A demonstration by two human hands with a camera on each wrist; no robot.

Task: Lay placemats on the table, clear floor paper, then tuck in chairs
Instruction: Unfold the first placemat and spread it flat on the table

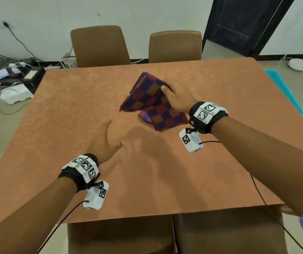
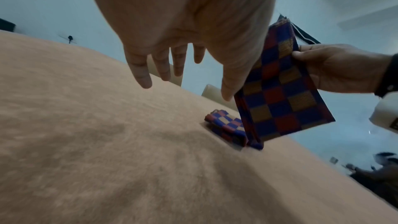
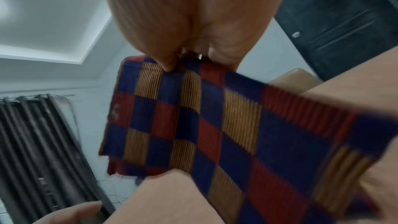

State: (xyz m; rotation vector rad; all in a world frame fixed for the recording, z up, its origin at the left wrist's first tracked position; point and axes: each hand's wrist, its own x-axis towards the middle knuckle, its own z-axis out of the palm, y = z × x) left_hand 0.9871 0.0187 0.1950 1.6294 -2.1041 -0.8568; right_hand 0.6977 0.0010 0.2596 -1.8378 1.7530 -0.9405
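Observation:
My right hand (image 1: 172, 96) pinches a folded placemat (image 1: 145, 90) checked in blue, red and gold, and holds it tilted above the middle of the brown-clothed table (image 1: 73, 110). In the right wrist view its thumb presses the top edge of that placemat (image 3: 204, 117). A second folded checked placemat (image 1: 165, 118) lies on the cloth just under it, also seen in the left wrist view as a small stack (image 2: 226, 125) beside the hanging placemat (image 2: 280, 91). My left hand (image 1: 114, 134) hovers over the cloth nearer me, fingers (image 2: 140, 74) straight and spread, holding nothing.
Two brown chairs (image 1: 99, 46) (image 1: 174, 46) stand at the far side and two chairs (image 1: 121, 235) (image 1: 229, 235) sit below the near edge. Cables and white boxes (image 1: 13, 92) litter the floor at left. A round white device (image 1: 299, 64) and a teal strip (image 1: 284, 90) lie at right.

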